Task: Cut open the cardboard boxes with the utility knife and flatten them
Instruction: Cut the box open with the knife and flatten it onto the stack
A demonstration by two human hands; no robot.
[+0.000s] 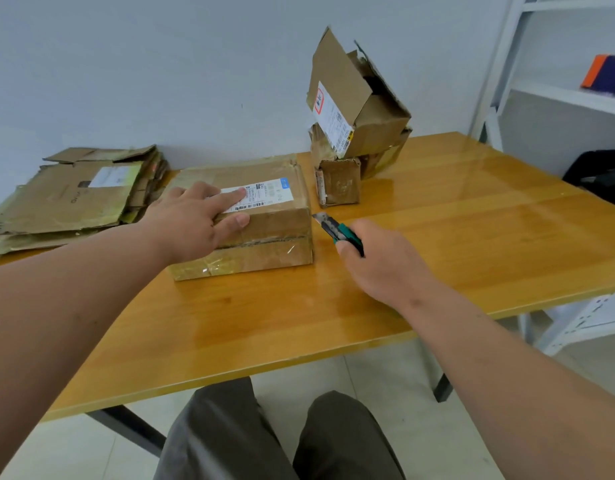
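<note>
The left hand (191, 225) lies flat on the sealed box (243, 216), fingers straight across its top and shipping label (261, 197), thumb against the near side wall. The right hand (382, 261) grips the green knife (337, 230), fingers curled round the handle; the blade points toward 11 o'clock and its tip sits just beside the box's right near corner, whether touching cannot be told.

The box rests on the table (334, 306), left of centre, its near side crossed by a taped seam. At 9 o'clock from the box, a stack of flattened cardboard (74, 199) lies at the table's far left edge, against the wall (160, 64). At 2 o'clock from the box, a small box (339, 181) stands upright on the table, near but apart. Just behind it, a pile of two larger boxes stands by the wall: the upper box (358, 98) is tilted, flaps open and torn, with a white label on its left face; the lower box (385, 157) is mostly hidden.

At 3 o'clock, beyond the table, a white shelf (569, 95) carries an orange and dark object (604, 71). A black bag (600, 174) sits below it. The person's knees (282, 434), in grey trousers, show under the table's near edge.
</note>
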